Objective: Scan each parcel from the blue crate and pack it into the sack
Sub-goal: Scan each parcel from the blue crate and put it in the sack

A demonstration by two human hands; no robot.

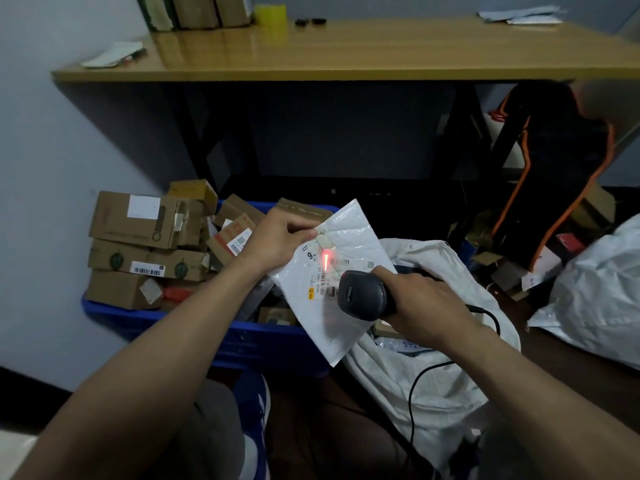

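My left hand (pixel 277 237) grips the upper left edge of a white padded mailer (pixel 349 237), held tilted above the blue crate (pixel 194 323). A red scan line glows on the mailer's label. My right hand (pixel 419 303) grips a black corded barcode scanner (pixel 360 296), whose head points at the label from just below it. The white woven sack (pixel 426 379) lies open to the right of the crate, under my right hand. Several cardboard parcels (pixel 138 220) are piled in the crate's left part.
A wooden desk (pixel 346 53) stands behind the crate, with a yellow tape roll (pixel 270 13) and papers on it. A black and orange bag (pixel 554 161) hangs at the right. Another white sack (pixel 599 292) lies far right. My blue shoe (pixel 252 407) is below the crate.
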